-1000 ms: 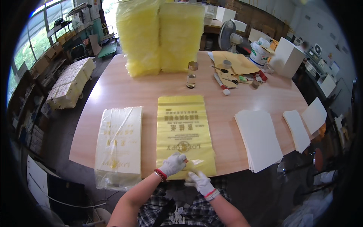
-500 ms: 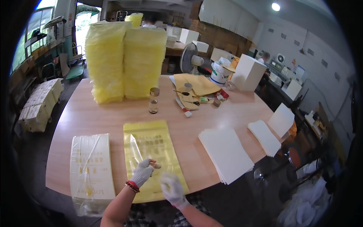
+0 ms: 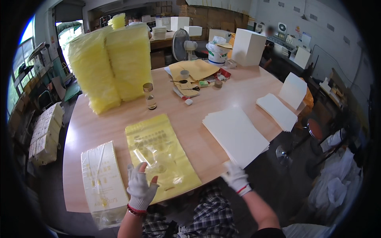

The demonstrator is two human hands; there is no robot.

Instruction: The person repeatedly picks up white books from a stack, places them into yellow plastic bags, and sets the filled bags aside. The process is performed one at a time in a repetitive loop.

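Observation:
My left hand (image 3: 141, 184), in a white glove with bare thumb and fingertip, is raised over the near left part of a yellow plastic bag (image 3: 162, 146); its fingers are apart and it holds nothing. The bag lies flat, printed and shiny. My right hand (image 3: 237, 178), gloved too and slightly blurred, reaches with fingers stretched out to the near corner of a stack of white sheets (image 3: 236, 137). Whether it touches the sheets I cannot tell. Left of the yellow bag lies a bundle of printed clear bags (image 3: 99, 174), overhanging the table edge.
Tall piles of yellow bags (image 3: 129, 59) stand at the far left of the table (image 3: 186, 127), with a glass bottle (image 3: 149, 97) nearby. Behind are scissors (image 3: 192, 88), brown paper (image 3: 194, 69), a white bucket (image 3: 217, 53) and a fan (image 3: 181, 43). Smaller white sheets (image 3: 276, 111) lie right.
My right hand has moved right, from above the yellow bag to the white sheets. My left hand has shifted toward the bag's near left edge and spread its fingers. The view has turned right.

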